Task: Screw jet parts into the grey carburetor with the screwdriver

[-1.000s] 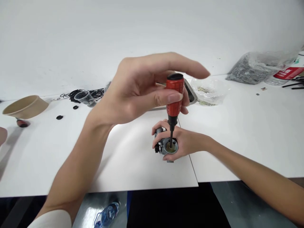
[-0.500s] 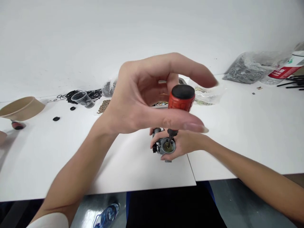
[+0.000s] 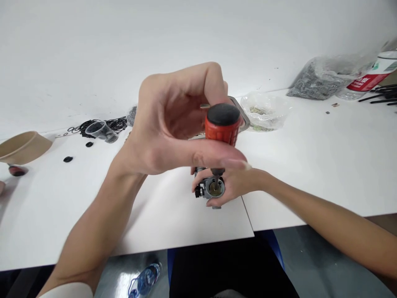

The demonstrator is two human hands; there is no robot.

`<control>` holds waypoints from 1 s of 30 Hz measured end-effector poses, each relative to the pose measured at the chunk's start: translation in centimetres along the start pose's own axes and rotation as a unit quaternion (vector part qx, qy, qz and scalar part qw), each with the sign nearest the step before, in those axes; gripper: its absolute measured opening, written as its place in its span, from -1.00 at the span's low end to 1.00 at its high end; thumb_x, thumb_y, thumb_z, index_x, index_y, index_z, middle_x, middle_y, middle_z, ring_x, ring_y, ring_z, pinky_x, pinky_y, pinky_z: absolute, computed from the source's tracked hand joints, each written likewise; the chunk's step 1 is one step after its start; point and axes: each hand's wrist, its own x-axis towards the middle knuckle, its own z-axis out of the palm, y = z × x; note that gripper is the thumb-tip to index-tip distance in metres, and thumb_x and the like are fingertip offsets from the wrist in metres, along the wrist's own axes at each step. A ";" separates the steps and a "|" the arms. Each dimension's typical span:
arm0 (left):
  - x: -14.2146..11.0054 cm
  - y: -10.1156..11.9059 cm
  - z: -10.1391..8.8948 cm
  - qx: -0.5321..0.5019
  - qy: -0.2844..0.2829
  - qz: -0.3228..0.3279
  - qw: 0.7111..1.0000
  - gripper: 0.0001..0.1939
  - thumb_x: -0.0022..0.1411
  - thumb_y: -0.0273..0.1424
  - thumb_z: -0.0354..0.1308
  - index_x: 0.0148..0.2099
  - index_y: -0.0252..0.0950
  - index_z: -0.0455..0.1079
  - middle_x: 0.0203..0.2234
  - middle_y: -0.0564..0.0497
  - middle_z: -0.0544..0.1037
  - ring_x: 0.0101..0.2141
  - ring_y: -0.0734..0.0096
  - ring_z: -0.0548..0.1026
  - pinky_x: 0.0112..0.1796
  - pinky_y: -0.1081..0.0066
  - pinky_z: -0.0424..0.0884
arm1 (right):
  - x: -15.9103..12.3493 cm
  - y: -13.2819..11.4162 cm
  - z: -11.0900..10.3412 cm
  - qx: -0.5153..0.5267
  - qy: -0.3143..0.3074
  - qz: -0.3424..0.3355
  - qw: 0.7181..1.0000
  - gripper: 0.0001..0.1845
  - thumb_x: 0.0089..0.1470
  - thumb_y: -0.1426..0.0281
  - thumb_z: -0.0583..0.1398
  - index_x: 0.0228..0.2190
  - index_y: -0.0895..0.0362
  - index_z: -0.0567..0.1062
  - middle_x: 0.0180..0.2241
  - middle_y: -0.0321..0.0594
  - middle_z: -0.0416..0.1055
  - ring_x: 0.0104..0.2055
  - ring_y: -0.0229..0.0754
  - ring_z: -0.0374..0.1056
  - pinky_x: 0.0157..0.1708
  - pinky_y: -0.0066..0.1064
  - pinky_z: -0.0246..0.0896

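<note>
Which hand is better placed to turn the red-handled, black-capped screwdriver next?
Left hand, likely: it grips the screwdriver, while the right hand steadies the grey metal part under its tip.

From where I stand, no word, brand or number can be made out for certain. The lettering I can see is on the clear plastic bottle point(image 3: 346, 94) with a red-and-white wrap label point(image 3: 368, 82), just right of the clear plastic bag of small grey pieces point(image 3: 313, 82), my landmark. Large white characters run across the label's red band, with smaller print beneath, too blurred to read.
</note>
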 end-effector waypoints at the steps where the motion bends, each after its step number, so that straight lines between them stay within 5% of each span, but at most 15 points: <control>1: -0.1 -0.1 -0.1 0.001 -0.001 -0.002 1.000 -0.81 0.04 -0.50 0.41 -0.31 -0.43 0.45 -0.55 0.02 0.45 -0.46 0.44 0.46 -0.42 0.17 0.63 | 0.0 0.1 0.0 -0.001 0.003 -0.003 1.000 -0.60 -0.02 0.28 0.36 -0.11 0.04 0.51 0.09 -0.16 0.21 0.16 -0.09 0.15 0.28 -0.11 0.03; 9: -0.5 1.0 -0.2 -0.018 0.044 -0.122 0.991 -0.74 0.08 -0.49 0.38 -0.19 -0.50 0.45 -0.45 -0.04 0.52 -0.44 0.25 0.58 -0.50 0.18 0.59 | -0.1 0.4 0.3 0.001 0.017 -0.030 0.999 -0.61 -0.02 0.29 0.37 -0.12 0.05 0.52 0.05 -0.14 0.19 0.11 -0.11 0.17 0.29 -0.07 -0.02; 17: -0.4 0.8 -1.3 -0.010 -0.021 -0.056 0.998 -0.76 0.17 -0.59 0.26 -0.08 -0.56 0.51 -0.30 -0.13 0.57 -0.27 -0.05 0.64 -0.37 0.00 0.66 | -0.2 0.2 0.3 0.005 0.020 -0.015 1.000 -0.59 -0.04 0.31 0.39 -0.11 0.04 0.52 0.06 -0.14 0.20 0.15 -0.09 0.15 0.30 -0.06 -0.03; 22: -0.2 2.2 -0.5 -0.020 -0.093 -0.072 0.993 -0.70 0.29 -0.42 0.16 0.04 -0.41 0.51 -0.20 -0.12 0.60 -0.22 0.09 0.62 -0.28 0.10 0.67 | -0.4 0.0 0.2 0.006 -0.006 0.035 0.999 -0.58 -0.01 0.27 0.37 -0.07 0.00 0.52 0.12 -0.17 0.18 0.17 -0.06 0.13 0.25 -0.12 0.08; 26: -0.1 3.3 0.5 0.022 -0.073 -0.068 0.995 -0.64 0.29 -0.19 0.08 -0.01 -0.25 0.54 -0.13 -0.05 0.56 -0.19 0.21 0.59 -0.24 0.17 0.65 | -0.3 -0.1 0.1 0.004 -0.009 0.031 0.999 -0.58 -0.01 0.28 0.36 -0.06 -0.02 0.52 0.10 -0.19 0.19 0.15 -0.09 0.16 0.24 -0.15 0.08; 30: -0.3 3.4 0.1 0.092 -0.041 -0.075 0.992 -0.69 0.32 -0.52 0.08 0.08 -0.40 0.47 -0.08 -0.08 0.55 -0.18 0.22 0.59 -0.25 0.21 0.64 | -0.2 -0.1 0.1 -0.014 0.007 -0.009 1.000 -0.61 -0.02 0.30 0.37 -0.11 0.02 0.53 0.06 -0.17 0.22 0.14 -0.09 0.14 0.31 -0.08 -0.07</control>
